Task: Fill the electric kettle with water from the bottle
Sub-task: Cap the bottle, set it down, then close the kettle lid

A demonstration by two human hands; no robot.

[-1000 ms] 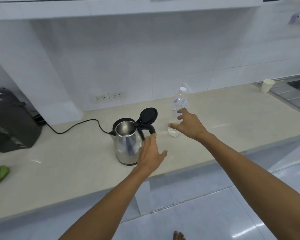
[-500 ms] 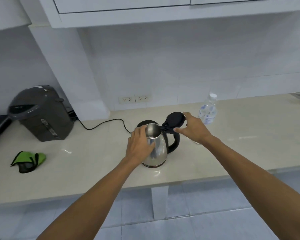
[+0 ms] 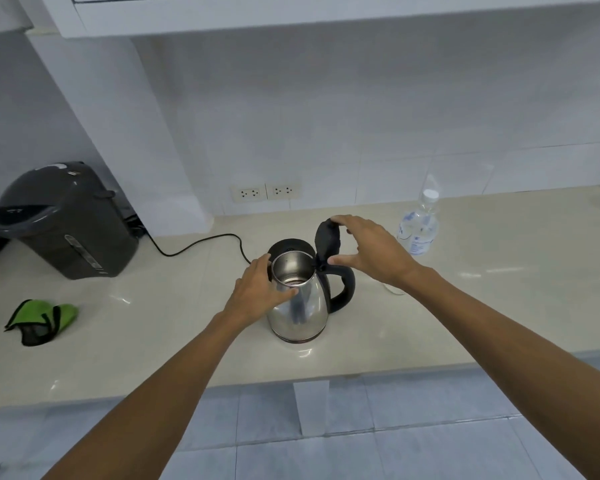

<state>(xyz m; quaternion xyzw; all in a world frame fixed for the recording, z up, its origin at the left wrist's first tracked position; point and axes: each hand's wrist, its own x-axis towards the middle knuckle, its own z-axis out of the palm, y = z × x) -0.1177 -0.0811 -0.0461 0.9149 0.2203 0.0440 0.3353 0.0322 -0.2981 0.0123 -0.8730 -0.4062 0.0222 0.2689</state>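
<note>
The steel electric kettle [image 3: 300, 299] stands upright at the centre of the frame on a pale countertop [image 3: 465, 320], a little forward of its black base [image 3: 284, 245], which shows just behind it with a black cord [image 3: 201, 244] running off to the left. The kettle's black lid [image 3: 328, 239] is hinged up and stands nearly vertical above the handle [image 3: 343, 285], leaving the mouth open. No water can be made out inside.

The left hand [image 3: 257, 292] is wrapped against the kettle's left wall, thumb across the front of the steel body, fingers round the far side by the rim: a grasp on the kettle. The right hand [image 3: 371, 252] is spread over the lid, fingertips on its top edge and thumb near the hinge; it touches the lid, but whether it pinches it or only rests there I cannot tell.

The clear water bottle [image 3: 418, 226], white cap on, stands upright to the right of centre, just beyond the right hand and apart from the kettle. The right hand and raised lid lie between kettle mouth and bottle.

At the left edge a dark grey appliance [image 3: 63, 220] sits against the wall. A green and black cloth item [image 3: 40, 318] lies lower left. Two wall sockets [image 3: 265, 192] sit above the counter behind the kettle.
</note>
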